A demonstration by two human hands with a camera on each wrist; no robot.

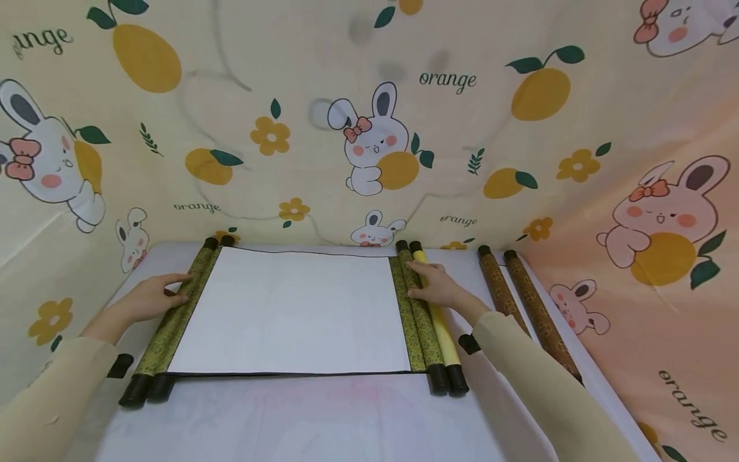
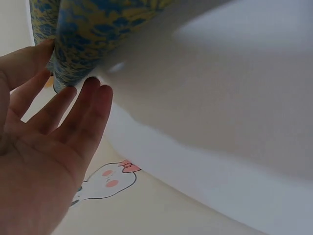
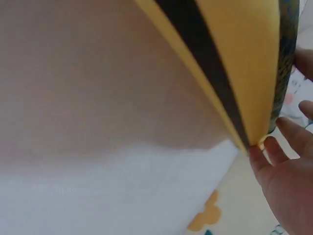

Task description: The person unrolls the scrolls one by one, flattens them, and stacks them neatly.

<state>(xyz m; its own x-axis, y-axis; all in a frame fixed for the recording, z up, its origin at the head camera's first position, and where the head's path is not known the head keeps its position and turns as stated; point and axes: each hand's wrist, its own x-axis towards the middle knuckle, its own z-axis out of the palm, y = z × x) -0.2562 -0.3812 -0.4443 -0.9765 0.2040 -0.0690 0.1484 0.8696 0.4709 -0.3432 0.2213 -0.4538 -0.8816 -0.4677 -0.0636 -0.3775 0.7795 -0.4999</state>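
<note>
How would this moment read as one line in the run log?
left hand: touches outer left green rod | right hand: touches yellow rod, outer right green rod | white sheet: spread out | brown rods: far right

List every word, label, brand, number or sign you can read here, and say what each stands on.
"orange", on the printed cloth, above and right of the central rabbit
"orange", same cloth, above the left part of the white sheet
"orange", same cloth, low, right of centre
"orange", same cloth, slanting, lower right
"nge", same cloth, upper left; its beginning is distorted

The sheet and rods show no readable text.
</note>
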